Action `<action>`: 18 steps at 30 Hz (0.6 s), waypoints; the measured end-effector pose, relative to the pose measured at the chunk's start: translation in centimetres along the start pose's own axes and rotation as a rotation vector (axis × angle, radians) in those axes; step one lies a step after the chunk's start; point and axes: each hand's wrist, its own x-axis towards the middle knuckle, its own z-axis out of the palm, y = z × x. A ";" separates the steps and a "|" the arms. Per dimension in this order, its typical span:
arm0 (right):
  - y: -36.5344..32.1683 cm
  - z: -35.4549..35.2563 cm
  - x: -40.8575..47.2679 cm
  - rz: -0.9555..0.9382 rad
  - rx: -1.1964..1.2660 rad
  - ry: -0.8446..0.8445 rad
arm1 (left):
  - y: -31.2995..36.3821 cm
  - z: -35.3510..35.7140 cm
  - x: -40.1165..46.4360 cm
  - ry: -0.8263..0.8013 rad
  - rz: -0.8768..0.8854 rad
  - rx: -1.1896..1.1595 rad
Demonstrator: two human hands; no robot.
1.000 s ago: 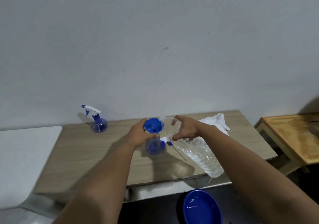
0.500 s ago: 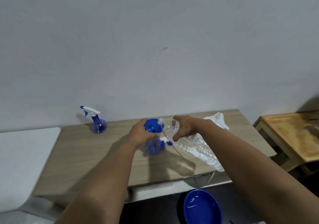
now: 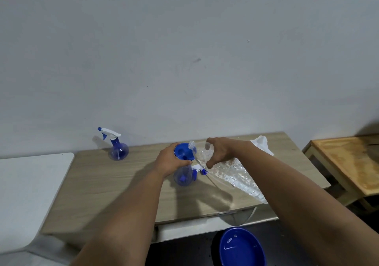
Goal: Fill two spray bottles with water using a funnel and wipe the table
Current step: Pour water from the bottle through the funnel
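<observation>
Pour setup: left hand (image 3: 170,161) grip is wrapped around the blue funnel (image 3: 183,153) at the neck of the open spray bottle (image 3: 183,177), mid-tabletop (image 3: 106,185). Right hand (image 3: 218,152) grip is curled round the shoulder of the clear water bottle (image 3: 231,174). Its long axis runs from low right, past the tabletop's front edge, up-left; mouth sits right at the funnel rim. Can't tell whether water is flowing. Removed sprayer head (image 3: 198,168) is mostly hidden between the two. Second spray bottle (image 3: 117,150) stands capped, far left. White cloth (image 3: 261,143) is partly behind the right forearm.
</observation>
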 end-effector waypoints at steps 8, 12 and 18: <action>-0.2 -0.3 -0.4 -0.004 -0.035 -0.016 | -0.1 0.0 0.0 0.008 0.004 0.030; -0.2 -0.5 -0.7 0.012 -0.052 -0.021 | -0.1 0.0 -0.1 0.004 0.000 0.032; -0.4 -0.5 -1.1 -0.002 -0.096 -0.008 | -0.2 0.1 0.0 0.008 -0.012 0.034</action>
